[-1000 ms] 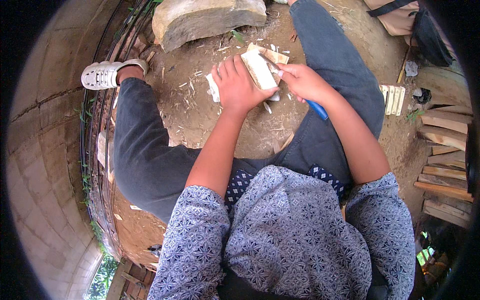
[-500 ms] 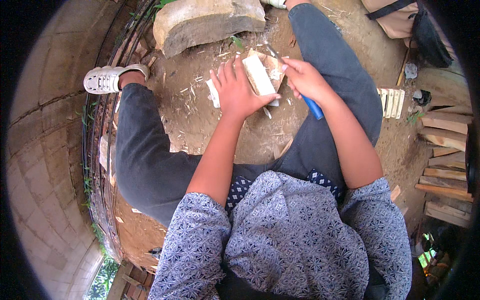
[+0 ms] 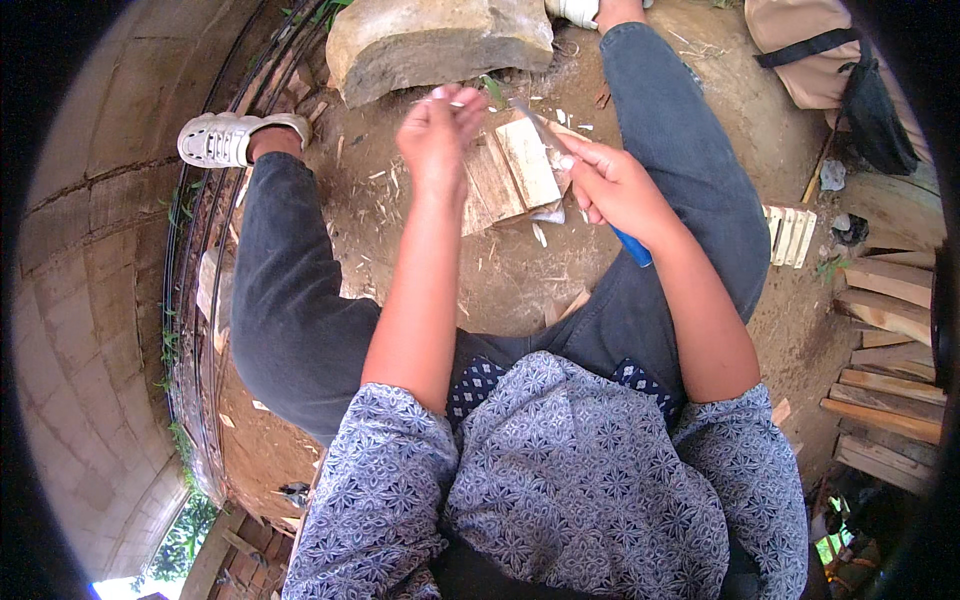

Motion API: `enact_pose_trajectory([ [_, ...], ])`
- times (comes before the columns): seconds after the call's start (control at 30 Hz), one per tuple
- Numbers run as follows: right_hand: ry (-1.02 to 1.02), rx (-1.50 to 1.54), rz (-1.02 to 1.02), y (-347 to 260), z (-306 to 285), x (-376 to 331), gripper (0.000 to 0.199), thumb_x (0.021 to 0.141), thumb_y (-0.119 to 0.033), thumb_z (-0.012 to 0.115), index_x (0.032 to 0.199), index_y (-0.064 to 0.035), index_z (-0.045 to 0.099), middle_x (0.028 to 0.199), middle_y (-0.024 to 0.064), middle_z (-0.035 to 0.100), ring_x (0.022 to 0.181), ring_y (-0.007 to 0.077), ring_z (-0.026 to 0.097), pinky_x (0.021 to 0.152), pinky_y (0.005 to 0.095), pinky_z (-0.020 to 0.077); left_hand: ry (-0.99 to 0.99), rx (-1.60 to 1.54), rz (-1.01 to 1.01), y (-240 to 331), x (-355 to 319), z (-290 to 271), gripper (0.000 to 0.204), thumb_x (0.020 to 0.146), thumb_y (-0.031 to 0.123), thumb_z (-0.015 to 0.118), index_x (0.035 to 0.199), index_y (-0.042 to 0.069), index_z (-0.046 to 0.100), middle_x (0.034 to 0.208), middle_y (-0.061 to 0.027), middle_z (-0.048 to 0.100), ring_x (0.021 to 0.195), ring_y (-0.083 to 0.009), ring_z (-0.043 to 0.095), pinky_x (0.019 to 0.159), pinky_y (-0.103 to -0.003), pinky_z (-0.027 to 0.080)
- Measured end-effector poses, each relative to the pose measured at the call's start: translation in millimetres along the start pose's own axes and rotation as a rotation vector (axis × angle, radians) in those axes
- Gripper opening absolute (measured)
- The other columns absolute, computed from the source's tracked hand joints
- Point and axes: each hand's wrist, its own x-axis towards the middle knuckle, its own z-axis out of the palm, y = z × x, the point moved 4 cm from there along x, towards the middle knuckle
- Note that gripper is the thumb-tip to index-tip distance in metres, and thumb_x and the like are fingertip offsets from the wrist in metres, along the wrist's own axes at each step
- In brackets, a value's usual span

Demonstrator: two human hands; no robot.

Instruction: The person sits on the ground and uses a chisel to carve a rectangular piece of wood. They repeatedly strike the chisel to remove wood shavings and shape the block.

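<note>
My right hand (image 3: 618,195) is closed around a knife with a blue handle (image 3: 632,248) and a narrow metal blade (image 3: 540,125) that points up and left. Just under the blade tip lies a pale wooden block (image 3: 528,165), resting on or against a wider wooden board (image 3: 485,190); which of the two I cannot tell. To the left of them, my left hand (image 3: 437,140) is raised, its fingers curled together and blurred. A small pale bit shows at its fingertips, too small to name. Neither hand touches the block.
A large stone (image 3: 440,50) sits beyond the wood. Shavings are scattered over the dirt ground (image 3: 370,220). Right of my leg stands a small stack of pale sticks (image 3: 790,236), with split wood pieces (image 3: 885,400) farther right. A curved wall (image 3: 100,280) and black cables run along the left.
My left hand has come off the wooden block, moved up and left, and curled its fingers. More of the wood now shows. My right hand keeps the knife, shifted slightly down.
</note>
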Motion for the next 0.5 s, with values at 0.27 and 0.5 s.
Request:
enact_pose_trajectory([
  [0.27, 0.075, 0.025, 0.155, 14.7, -8.3, -10.0, 0.051, 0.103, -0.016, 0.045, 0.154, -0.0154, 0.036, 0.071, -0.002, 0.053, 0.057, 0.007, 0.052, 0.051, 0.0243, 0.0457, -0.373, 1.459, 0.423, -10.7, -22.2, -6.0, 0.113, 0.068, 0.064, 0.079, 0.152, 0.004, 0.031, 0.153, -0.0217, 0.037, 0.144, -0.0377, 0.031, 0.118, -0.057, 0.02],
  [0.5, 0.076, -0.175, 0.173, 36.7, 4.8, -34.9, 0.047, 0.098, -0.013, 0.05, 0.145, -0.0205, 0.051, 0.07, 0.0034, 0.064, 0.059, 0.0103, 0.063, 0.059, 0.028, 0.0542, -0.356, 1.766, 0.46, -16.0, -45.7, -1.2, 0.133, 0.045, 0.077, 0.081, 0.148, 0.005, 0.037, 0.141, -0.015, 0.048, 0.135, -0.0338, 0.041, 0.114, -0.067, 0.016],
])
